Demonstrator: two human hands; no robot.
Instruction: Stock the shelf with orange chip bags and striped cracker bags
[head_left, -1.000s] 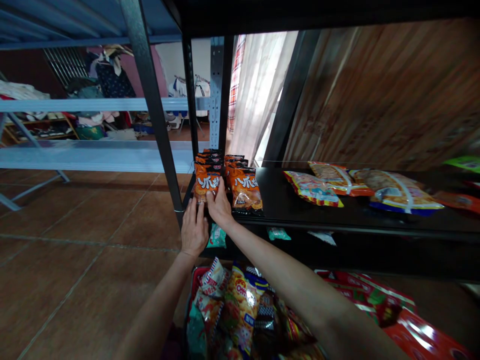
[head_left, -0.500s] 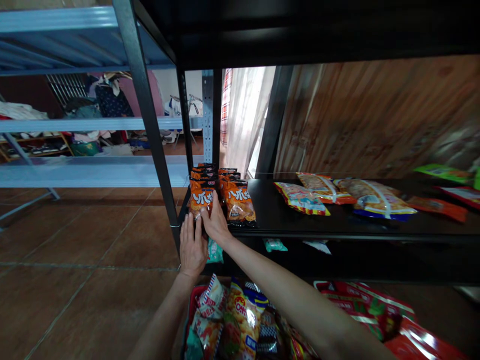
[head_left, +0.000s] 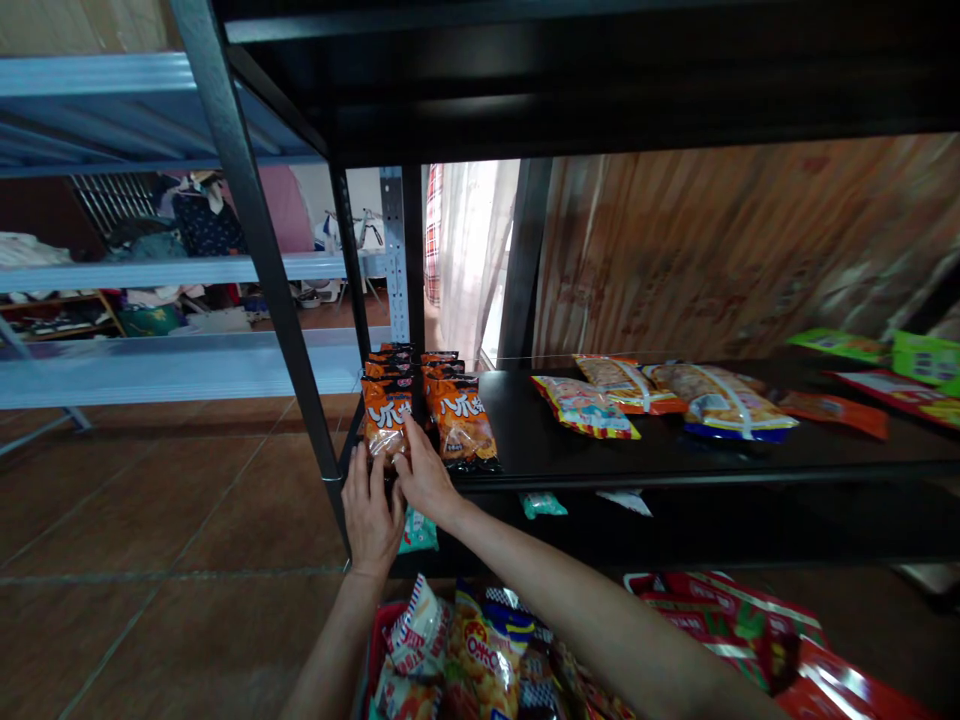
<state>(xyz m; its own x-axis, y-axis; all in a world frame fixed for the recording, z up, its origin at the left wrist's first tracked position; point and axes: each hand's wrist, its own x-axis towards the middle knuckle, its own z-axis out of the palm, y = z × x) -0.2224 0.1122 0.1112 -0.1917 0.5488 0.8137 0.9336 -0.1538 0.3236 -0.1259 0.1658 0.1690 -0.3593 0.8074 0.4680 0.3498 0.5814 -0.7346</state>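
Two rows of orange snack packets stand upright at the left end of a black shelf (head_left: 675, 455). My left hand (head_left: 369, 515) lies flat with fingers stretched up against the bottom of the front left orange packet (head_left: 385, 415). My right hand (head_left: 421, 478) rests beside it, its fingers touching the same packet's lower right edge. The front right orange packet (head_left: 460, 418) stands just right of my right hand. Neither hand grips anything that I can see.
Further right on the shelf lie several flat snack bags (head_left: 585, 405), with green packets (head_left: 926, 355) at the far right. A red basket (head_left: 457, 655) full of mixed snacks sits below my arms. A dark shelf post (head_left: 259, 260) stands left. Tiled floor (head_left: 150, 520) spreads left.
The view has tilted and drifted, so the shelf sits lower and more left in frame. Both hands stay at the front left orange packet, the right hand a little lower on it.
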